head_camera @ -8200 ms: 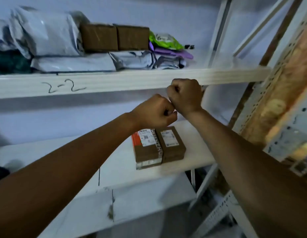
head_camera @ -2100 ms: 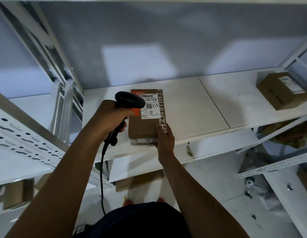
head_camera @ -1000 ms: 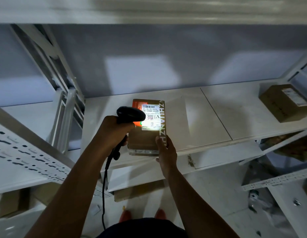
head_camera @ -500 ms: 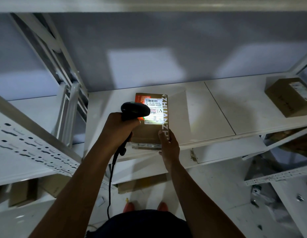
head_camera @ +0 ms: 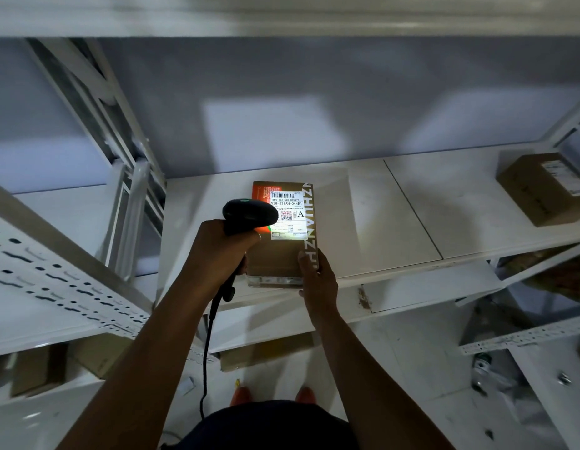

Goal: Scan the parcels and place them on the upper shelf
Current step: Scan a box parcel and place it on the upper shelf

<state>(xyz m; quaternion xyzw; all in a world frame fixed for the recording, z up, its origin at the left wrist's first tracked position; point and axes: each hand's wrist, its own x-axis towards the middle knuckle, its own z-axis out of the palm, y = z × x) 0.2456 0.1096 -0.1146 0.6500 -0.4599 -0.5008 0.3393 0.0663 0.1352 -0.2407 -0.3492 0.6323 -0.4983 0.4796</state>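
Brown parcel [head_camera: 275, 254] lies flat at the shelf [head_camera: 379, 222] front — label [head_camera: 288, 216] lit; another parcel [head_camera: 542, 190] sits far right.

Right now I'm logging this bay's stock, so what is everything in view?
Centre parcel: 1, brown with a lit white label, front edge of the shelf.
Right parcel: 1, brown, far right of the same shelf.
Scanner: 1, black, corded, over the centre parcel.
Shelf: 1, white, middle of view.
Low boxes: at least 2, brown, rack at lower left.
Left hand: 1, grips the scanner's handle.
Right hand: 1, holds the centre parcel's near right corner.
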